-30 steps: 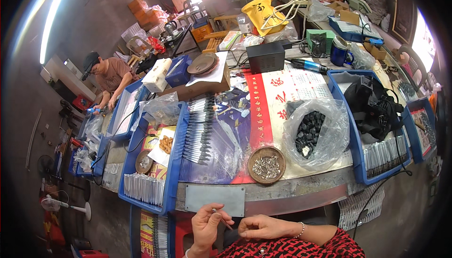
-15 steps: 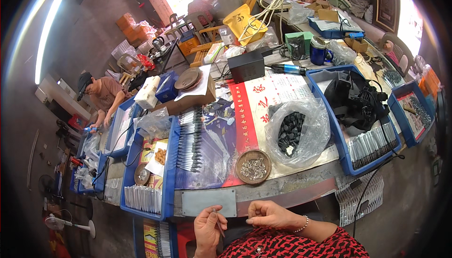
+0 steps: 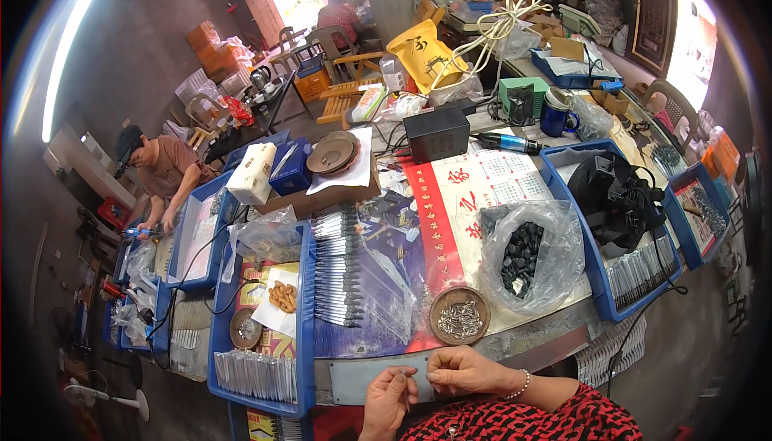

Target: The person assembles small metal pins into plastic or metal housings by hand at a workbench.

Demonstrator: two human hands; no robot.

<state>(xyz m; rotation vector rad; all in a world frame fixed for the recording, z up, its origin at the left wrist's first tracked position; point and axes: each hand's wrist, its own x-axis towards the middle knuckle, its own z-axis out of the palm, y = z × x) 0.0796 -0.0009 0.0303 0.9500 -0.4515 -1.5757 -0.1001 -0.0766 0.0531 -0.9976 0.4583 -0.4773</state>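
Thumb and fingers of the left hand [image 3: 388,401] are drawn together in front of the person's body, and whatever may sit between the tips is too small to make out. The right hand [image 3: 466,373], with a beaded bracelet [image 3: 523,385] at its wrist, is curled inward, its fingertips just beside those of the left; whether it grips anything I cannot tell. Both hands are by a flat grey plate [image 3: 351,378] at the near edge of the surface [image 3: 523,339]. Just beyond the right hand, a round brown bowl [image 3: 435,318] holds small silvery parts [image 3: 460,320]. Past it to the right, an open clear bag [image 3: 559,270] contains black pieces [image 3: 523,256]. On the left, slim pen-like pieces [image 3: 336,268] lie in a row next to a blue tray [image 3: 305,336], whose near end is packed with thin silvery pieces [image 3: 256,375]. Well to the right, another blue tray [image 3: 647,300] carries black strapped gear [image 3: 615,200] and more thin pieces. A black box [image 3: 437,135] stands farther back. At far left, a co-worker [image 3: 165,166] in a dark cap bends forward.
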